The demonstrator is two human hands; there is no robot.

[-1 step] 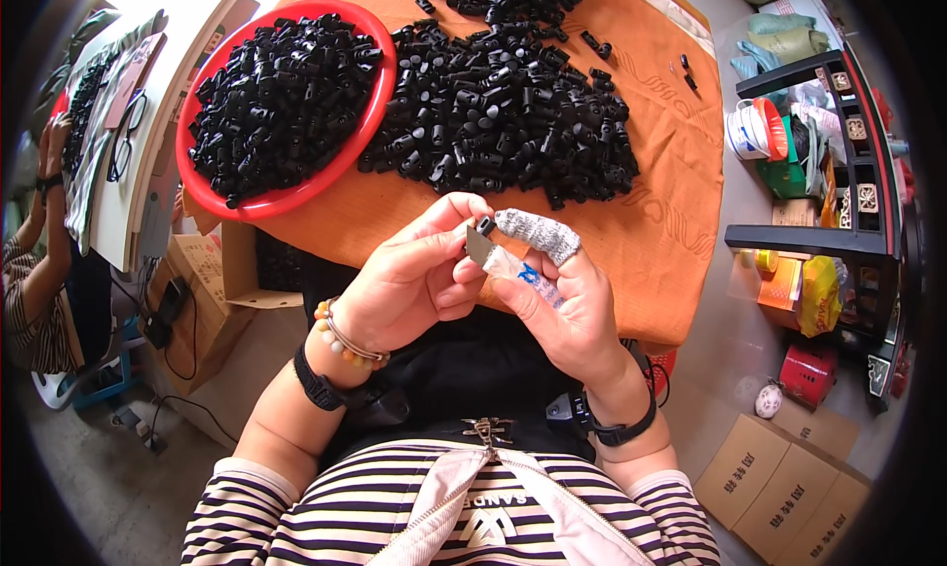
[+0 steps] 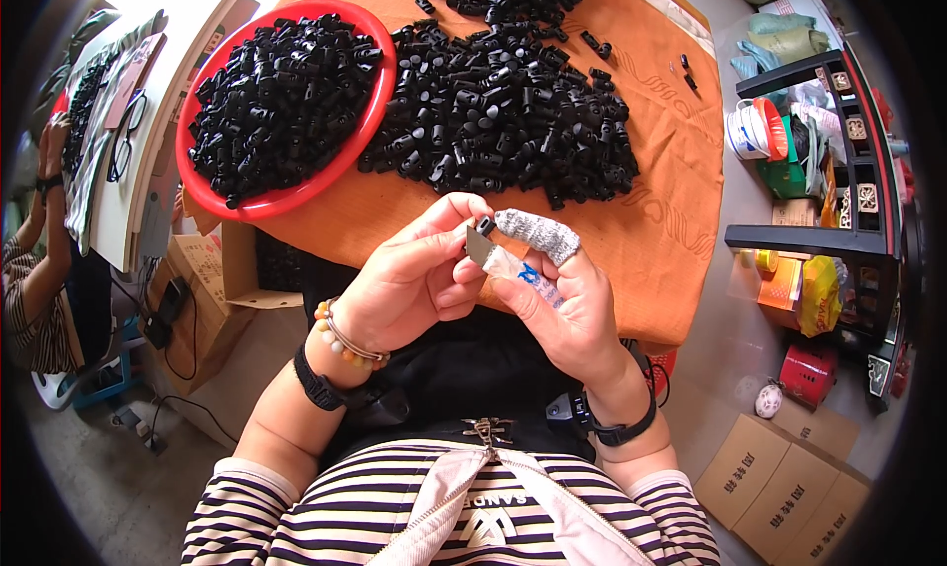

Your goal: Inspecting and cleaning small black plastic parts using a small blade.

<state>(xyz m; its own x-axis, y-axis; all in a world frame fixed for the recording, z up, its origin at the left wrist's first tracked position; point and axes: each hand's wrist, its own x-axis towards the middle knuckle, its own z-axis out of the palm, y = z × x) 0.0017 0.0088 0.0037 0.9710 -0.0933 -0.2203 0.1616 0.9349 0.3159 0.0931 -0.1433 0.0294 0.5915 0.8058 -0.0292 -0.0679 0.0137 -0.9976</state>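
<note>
My left hand (image 2: 400, 270) pinches a small black plastic part (image 2: 485, 226) between its thumb and fingers. In my right hand (image 2: 577, 315) is a short flat metal blade (image 2: 477, 246), its grip wrapped in whitish plastic with a blue mark. The blade lies right against the black part. A grey knitted finger cover (image 2: 538, 233) is on my right index finger, which curls over toward the part. Beyond my hands, a heap of similar black parts (image 2: 503, 122) lies on the orange tablecloth (image 2: 661, 172). To its left, a round red basin (image 2: 388, 103) is piled with more of them.
Black shelving (image 2: 804, 239) at the right holds a white bucket (image 2: 747, 132) and bags. Cardboard boxes (image 2: 779, 477) lie on the floor at lower right. At left are an open carton (image 2: 237, 260), cables, and a mirror-like panel reflecting an arm.
</note>
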